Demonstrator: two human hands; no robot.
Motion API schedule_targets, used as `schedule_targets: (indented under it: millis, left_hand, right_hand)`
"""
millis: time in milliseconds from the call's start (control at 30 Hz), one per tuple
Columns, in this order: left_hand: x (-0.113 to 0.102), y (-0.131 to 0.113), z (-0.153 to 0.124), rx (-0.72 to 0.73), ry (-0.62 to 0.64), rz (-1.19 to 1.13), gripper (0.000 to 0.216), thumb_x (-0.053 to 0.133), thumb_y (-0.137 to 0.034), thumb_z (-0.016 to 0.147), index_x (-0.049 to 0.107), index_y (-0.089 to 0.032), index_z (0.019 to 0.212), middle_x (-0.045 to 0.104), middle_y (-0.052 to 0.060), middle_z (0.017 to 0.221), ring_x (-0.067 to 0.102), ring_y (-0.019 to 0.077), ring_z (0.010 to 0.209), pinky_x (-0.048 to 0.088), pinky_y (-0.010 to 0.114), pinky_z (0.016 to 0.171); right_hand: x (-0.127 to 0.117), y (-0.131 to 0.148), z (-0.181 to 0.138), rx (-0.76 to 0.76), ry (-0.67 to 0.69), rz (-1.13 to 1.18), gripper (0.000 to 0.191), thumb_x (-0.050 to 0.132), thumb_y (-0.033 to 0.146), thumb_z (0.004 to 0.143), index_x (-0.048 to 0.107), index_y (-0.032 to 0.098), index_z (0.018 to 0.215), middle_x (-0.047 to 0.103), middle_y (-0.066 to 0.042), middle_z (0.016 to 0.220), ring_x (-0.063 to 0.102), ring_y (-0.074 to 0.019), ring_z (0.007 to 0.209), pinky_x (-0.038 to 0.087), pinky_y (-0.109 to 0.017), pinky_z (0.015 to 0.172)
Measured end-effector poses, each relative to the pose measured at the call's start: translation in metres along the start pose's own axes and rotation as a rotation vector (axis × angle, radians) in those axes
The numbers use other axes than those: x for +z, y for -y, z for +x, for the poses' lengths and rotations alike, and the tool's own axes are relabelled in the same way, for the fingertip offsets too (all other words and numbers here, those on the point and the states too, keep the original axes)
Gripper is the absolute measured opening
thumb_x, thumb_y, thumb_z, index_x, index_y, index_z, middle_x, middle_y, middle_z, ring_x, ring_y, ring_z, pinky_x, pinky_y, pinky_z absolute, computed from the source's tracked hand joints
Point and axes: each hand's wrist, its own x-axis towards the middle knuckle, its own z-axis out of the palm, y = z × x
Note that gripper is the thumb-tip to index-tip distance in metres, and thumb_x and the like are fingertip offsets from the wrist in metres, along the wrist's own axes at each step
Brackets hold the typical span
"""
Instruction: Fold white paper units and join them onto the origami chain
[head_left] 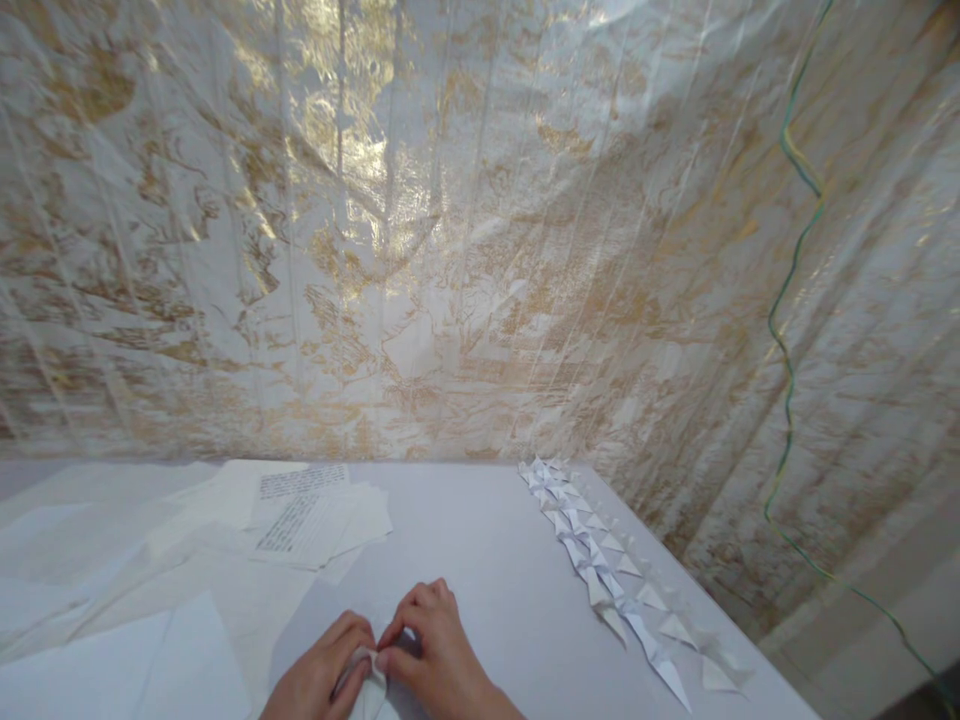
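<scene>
Head view: folded paper (pixel 374 690) (in both hands (pixel 433 640)) points lengthwise roughly forward.

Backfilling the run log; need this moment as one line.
left hand: holding white paper piece | right hand: pinching same piece | table left: loose sheets | table right: folded paper pieces

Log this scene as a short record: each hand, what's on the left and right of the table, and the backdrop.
Left hand: gripping a small piece of white paper
Right hand: pinching the same piece
Table, left: loose white sheets, overlapping; printed pages behind, text unreadable
Table, right: rows of pointed, folded paper pieces
Backdrop: shiny gold-patterned sheeting; green-and-yellow wire hanging at right
</scene>
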Motion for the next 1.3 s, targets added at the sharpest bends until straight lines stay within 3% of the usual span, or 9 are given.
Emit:
schedule_targets:
  millis: [200,500,633,733,1033,1300]
  left_hand:
    - [-0.013,-0.002,0.006,-0.087,0.038,-0.049,0.026,0.049,-0.036,0.093,0.062,-0.025,0.074,0.069,-0.002,0.076,0.069,0.0182,0.075,0.053,0.025,0.073]
    - [-0.004,0.001,0.001,-0.124,-0.088,-0.158,0.025,0.049,-0.038,0.092,0.058,-0.025,0.072,0.060,-0.005,0.069,0.064,0.0171,0.068,0.048,0.025,0.067]
    - [-0.001,0.007,0.000,-0.123,-0.037,-0.091,0.026,0.047,-0.040,0.093,0.056,-0.026,0.074,0.060,-0.004,0.072,0.064,0.0177,0.069,0.049,0.027,0.069]
    - [0.001,0.011,0.000,-0.135,-0.008,-0.056,0.029,0.042,-0.043,0.093,0.056,-0.026,0.074,0.061,-0.003,0.073,0.064,0.0194,0.070,0.049,0.029,0.069]
    - [-0.003,0.004,0.001,-0.145,0.015,-0.063,0.030,0.041,-0.045,0.093,0.057,-0.026,0.075,0.062,-0.001,0.075,0.066,0.0199,0.074,0.051,0.029,0.072]
    - [-0.004,-0.003,0.000,-0.166,0.000,-0.128,0.032,0.041,-0.046,0.094,0.056,-0.026,0.074,0.062,-0.002,0.073,0.066,0.0193,0.073,0.051,0.028,0.072]
  right_hand:
    - [0.002,0.007,0.004,0.041,-0.025,0.013,0.012,0.082,0.013,0.074,0.072,0.019,0.075,0.063,-0.002,0.092,0.053,-0.0225,0.101,0.033,-0.037,0.091]
    - [0.009,0.009,0.011,0.027,-0.027,-0.022,0.018,0.083,0.030,0.077,0.070,0.019,0.074,0.064,-0.004,0.094,0.052,-0.0235,0.100,0.034,-0.038,0.090]
    - [0.000,-0.001,0.012,-0.059,0.086,0.002,0.006,0.080,0.021,0.082,0.073,0.021,0.079,0.064,-0.001,0.095,0.052,-0.0202,0.102,0.033,-0.035,0.092]
    - [-0.007,-0.009,0.013,-0.127,0.146,0.068,0.013,0.075,0.009,0.085,0.075,0.022,0.079,0.065,0.002,0.091,0.055,-0.0160,0.100,0.031,-0.032,0.096]
    - [0.000,-0.013,0.015,-0.119,0.057,0.063,0.004,0.080,0.021,0.081,0.077,0.022,0.078,0.066,-0.001,0.093,0.055,-0.0190,0.100,0.033,-0.033,0.091]
    - [0.007,-0.010,0.018,-0.111,0.039,-0.002,0.015,0.087,0.022,0.073,0.072,0.019,0.074,0.066,0.000,0.092,0.054,-0.0193,0.099,0.032,-0.033,0.090]
